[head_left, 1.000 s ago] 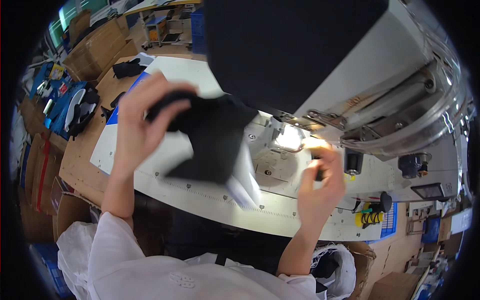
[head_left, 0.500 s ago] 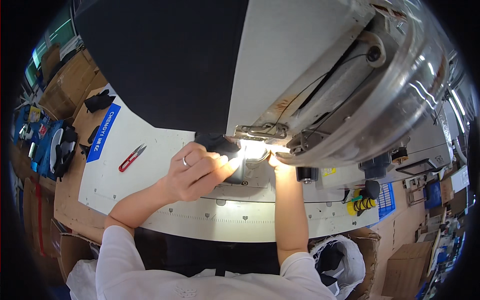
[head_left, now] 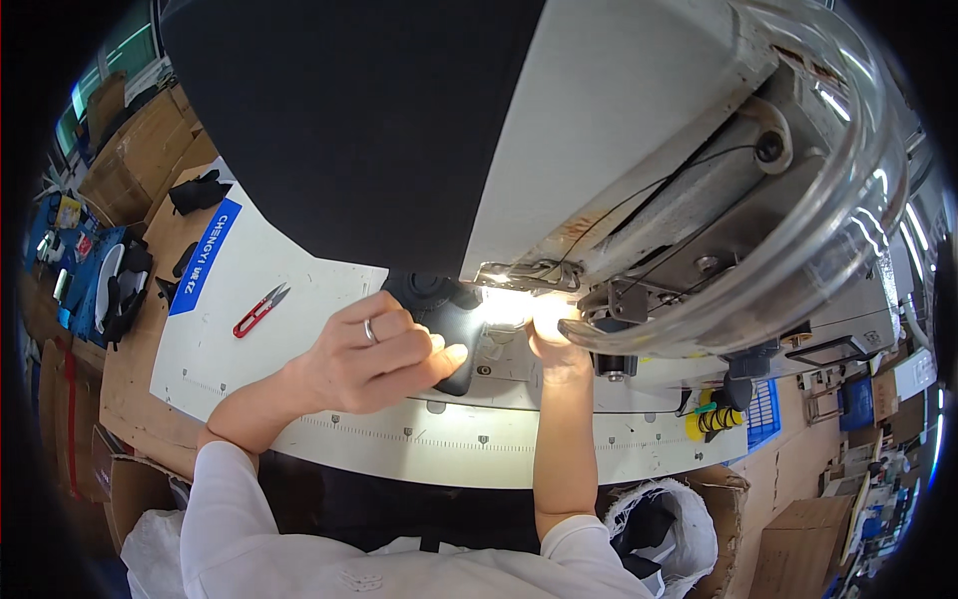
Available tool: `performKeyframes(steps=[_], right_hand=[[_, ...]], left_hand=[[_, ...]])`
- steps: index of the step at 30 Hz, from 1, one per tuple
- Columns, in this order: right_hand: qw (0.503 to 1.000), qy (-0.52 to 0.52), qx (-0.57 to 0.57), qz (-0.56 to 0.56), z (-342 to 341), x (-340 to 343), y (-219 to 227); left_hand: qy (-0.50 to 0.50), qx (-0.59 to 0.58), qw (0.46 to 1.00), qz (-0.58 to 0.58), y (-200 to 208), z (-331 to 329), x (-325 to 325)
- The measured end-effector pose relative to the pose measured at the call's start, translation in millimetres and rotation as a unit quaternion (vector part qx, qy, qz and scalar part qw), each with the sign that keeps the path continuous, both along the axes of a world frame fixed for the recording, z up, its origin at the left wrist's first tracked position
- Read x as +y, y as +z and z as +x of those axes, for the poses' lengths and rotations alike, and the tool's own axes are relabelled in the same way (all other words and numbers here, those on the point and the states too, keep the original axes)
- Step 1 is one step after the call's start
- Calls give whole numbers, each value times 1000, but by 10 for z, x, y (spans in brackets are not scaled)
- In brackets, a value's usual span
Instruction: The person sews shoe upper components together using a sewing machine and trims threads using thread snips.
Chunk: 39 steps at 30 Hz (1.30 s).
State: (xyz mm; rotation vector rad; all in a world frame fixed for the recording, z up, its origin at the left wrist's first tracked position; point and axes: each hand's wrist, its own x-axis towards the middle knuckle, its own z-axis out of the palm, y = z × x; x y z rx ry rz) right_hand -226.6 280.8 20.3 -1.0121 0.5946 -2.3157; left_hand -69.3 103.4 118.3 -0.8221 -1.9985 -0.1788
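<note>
My left hand (head_left: 364, 357), with a ring on one finger, is closed, its thumb and fingertips pressed together beside a black padded piece (head_left: 461, 344). Whether those fingertips grip the piece or a thread is too small to make out. The piece lies on the white bed left of the bright needle area of a sewing machine (head_left: 589, 130). Under the machine's head, my right hand (head_left: 559, 339) is at the lit spot. Glare and the clear curved guard hide most of its fingers.
Red-handled thread snips (head_left: 261, 310) lie on the white sewing table (head_left: 329, 299) to the left. At the right edge sit a yellow-and-black object (head_left: 711, 421) and a blue basket (head_left: 764, 409). A white sack (head_left: 689, 529) stands below the table. Cardboard boxes (head_left: 145, 165) are stacked far left.
My left hand has drawn back slightly left and away from the lit needle area, showing more of the black piece. My right hand's fingers show more beside the light. The view has shifted slightly.
</note>
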Motion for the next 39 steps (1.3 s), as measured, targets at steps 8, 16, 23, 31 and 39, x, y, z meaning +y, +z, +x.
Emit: performKeyframes(steps=[8,16,23,31,39], right_hand=[[997,-43,-47,31,52,33,5],[997,-32,-64,22,72,76,-60],[997,-8,-75,28,-200,57,-280],[987,-86,-102,90,-329,70,-540],[965,-175,-122,154,-407,166,-818]], left_hand=[[-1,-10,999,37,-55,-26,-28],[-12,-13,998,55,-44,-20,-22],[-6,-3,996,86,-139,-100,3],[4,-20,994,107,-154,-190,-42],[11,-16,995,93,-128,-152,-71]])
